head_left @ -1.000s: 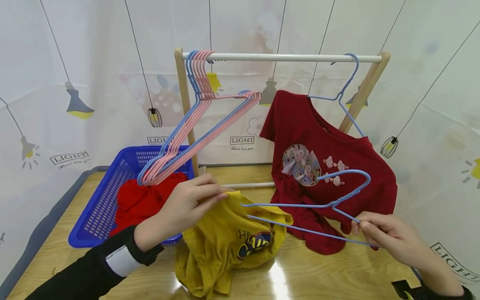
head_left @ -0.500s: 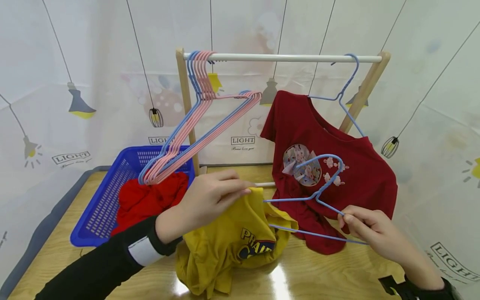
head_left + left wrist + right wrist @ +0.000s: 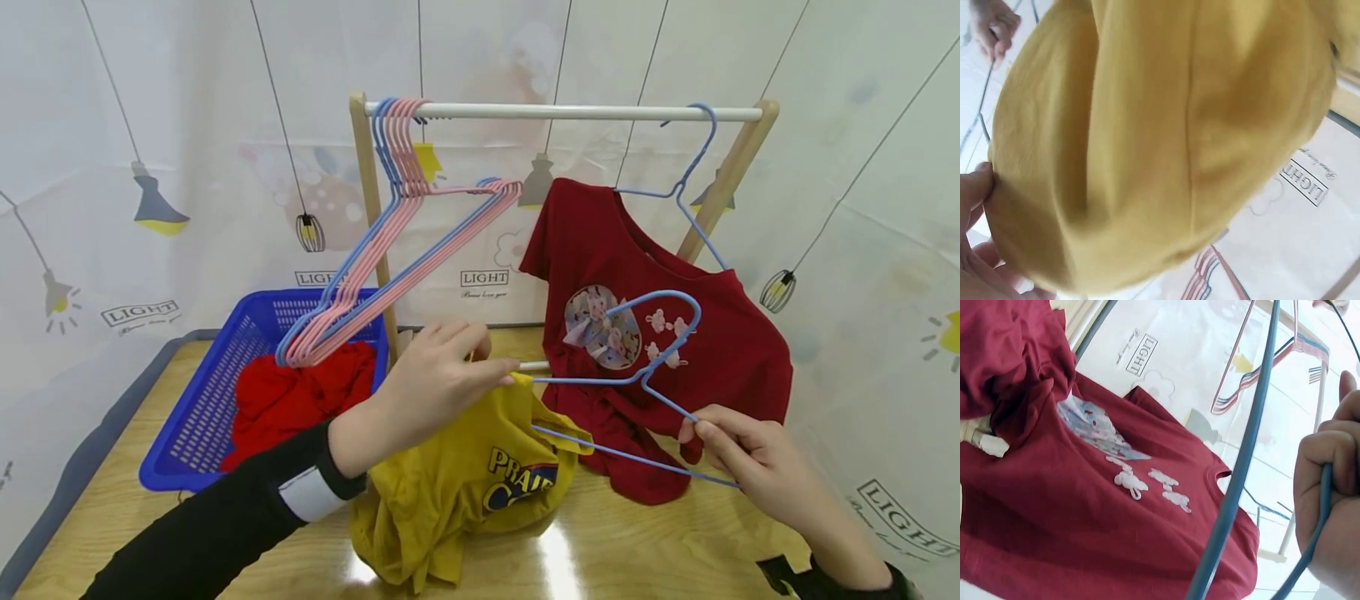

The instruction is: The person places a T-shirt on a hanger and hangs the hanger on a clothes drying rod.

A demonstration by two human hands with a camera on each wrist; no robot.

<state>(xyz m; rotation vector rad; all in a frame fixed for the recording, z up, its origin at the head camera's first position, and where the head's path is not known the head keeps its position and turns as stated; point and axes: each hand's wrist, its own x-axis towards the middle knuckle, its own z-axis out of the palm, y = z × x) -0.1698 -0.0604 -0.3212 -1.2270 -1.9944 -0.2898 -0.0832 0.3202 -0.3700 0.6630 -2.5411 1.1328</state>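
My left hand (image 3: 431, 392) pinches the top edge of a yellow printed T-shirt (image 3: 480, 475) between thumb and fingers; its lower part bunches on the table. In the left wrist view the yellow cloth (image 3: 1141, 144) fills most of the picture. My right hand (image 3: 753, 462) grips a blue clothes hanger (image 3: 630, 457) by one shoulder, its hook pointing up. The hanger's other end passes into the yellow shirt and is hidden there. The right wrist view shows the hanger's blue wire (image 3: 1241, 469) running past the curled fingers (image 3: 1329, 450).
A rack with a white rail (image 3: 570, 112) stands behind. At its left hang several pink and blue hangers (image 3: 352, 283); at its right hangs a dark red T-shirt (image 3: 667, 333) on a blue hanger. A blue basket (image 3: 183, 417) at the left holds red cloth (image 3: 300, 392).
My left hand has moved right with the yellow shirt's edge. The right hand and hanger have shifted left, and more of the hanger's end is covered by the shirt.
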